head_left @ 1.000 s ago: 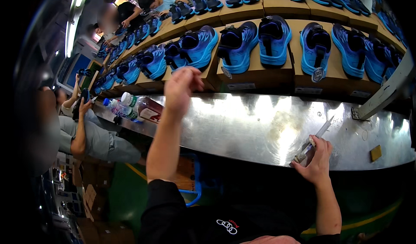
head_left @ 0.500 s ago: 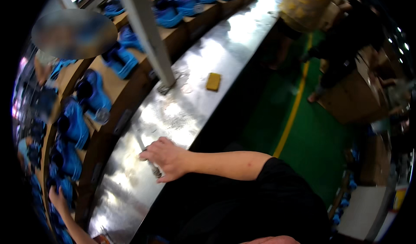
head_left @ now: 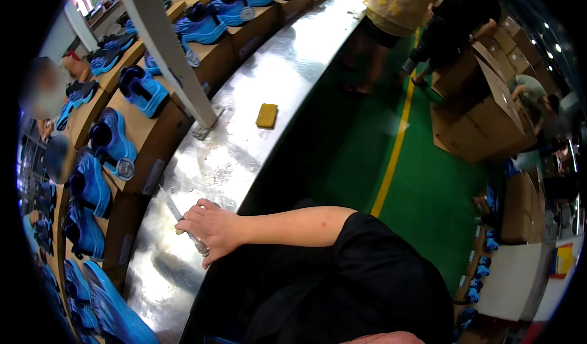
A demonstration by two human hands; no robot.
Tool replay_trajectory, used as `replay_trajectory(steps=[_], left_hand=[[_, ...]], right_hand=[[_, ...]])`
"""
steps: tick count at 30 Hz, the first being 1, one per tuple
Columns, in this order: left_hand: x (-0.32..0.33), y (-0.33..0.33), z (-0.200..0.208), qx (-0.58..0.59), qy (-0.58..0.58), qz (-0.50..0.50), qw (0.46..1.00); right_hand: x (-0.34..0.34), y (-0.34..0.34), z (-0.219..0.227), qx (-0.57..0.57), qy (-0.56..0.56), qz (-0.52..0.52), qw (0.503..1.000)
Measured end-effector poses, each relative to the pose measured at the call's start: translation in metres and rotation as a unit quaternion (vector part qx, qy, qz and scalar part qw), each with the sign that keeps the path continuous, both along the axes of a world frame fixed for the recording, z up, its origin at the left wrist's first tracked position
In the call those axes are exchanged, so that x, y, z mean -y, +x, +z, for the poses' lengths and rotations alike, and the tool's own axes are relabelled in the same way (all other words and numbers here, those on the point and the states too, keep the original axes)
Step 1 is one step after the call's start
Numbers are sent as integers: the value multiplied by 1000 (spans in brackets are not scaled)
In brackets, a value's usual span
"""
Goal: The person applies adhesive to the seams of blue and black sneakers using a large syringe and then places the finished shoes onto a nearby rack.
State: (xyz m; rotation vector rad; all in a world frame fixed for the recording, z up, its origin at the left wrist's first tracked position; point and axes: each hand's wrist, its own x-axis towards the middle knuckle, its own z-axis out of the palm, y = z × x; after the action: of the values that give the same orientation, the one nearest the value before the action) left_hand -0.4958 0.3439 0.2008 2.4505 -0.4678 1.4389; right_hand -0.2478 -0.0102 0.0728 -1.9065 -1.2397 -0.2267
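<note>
My right hand [head_left: 211, 229] is closed around a slim knife-like tool [head_left: 173, 206] low over the shiny metal bench. Its flat pale blade points to the far left, and the handle runs under my fingers toward my thumb. At the lower left, a blue shoe [head_left: 116, 304] shows large and close, tilted beside the bench's left edge. My left hand is not to be seen; whether it touches this shoe is hidden. Farther up the bench lies a yellow, sponge-like block [head_left: 266, 116].
Blue shoes [head_left: 113, 137] line the cardboard-covered rack left of the metal bench [head_left: 235, 166]. A white post [head_left: 165, 50] rises at the bench's left edge. To the right, a green floor [head_left: 342, 173] bears a yellow line, large cartons [head_left: 477, 121] and other people [head_left: 403, 4].
My left hand and forearm have left the view at the lower left, where a large blue shoe now shows. The view has shifted; my right hand still holds the tool.
</note>
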Motion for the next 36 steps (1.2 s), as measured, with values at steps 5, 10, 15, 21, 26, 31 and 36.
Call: replay_trajectory(steps=[5, 10, 15, 21, 26, 31, 36], left_hand=[[93, -20, -16, -264, 28, 143, 953], [88, -13, -39, -263, 113, 196, 938], [71, 2, -25, -285, -74, 174, 940], [71, 53, 21, -598, 44, 177, 781], [51, 53, 6, -616, -32, 153, 772], [55, 51, 12, -554, 47, 133, 821], [118, 53, 30, -353, 173, 27, 919]], right_hand=[[22, -14, 7, -126, 18, 22, 992], [63, -31, 13, -236, 24, 17, 971], [88, -34, 31, -365, 7, 26, 931], [94, -28, 39, -475, 63, 13, 877], [99, -32, 47, -425, -9, 12, 905], [95, -36, 45, -416, -21, 6, 909], [104, -43, 45, -398, -57, -4, 915]])
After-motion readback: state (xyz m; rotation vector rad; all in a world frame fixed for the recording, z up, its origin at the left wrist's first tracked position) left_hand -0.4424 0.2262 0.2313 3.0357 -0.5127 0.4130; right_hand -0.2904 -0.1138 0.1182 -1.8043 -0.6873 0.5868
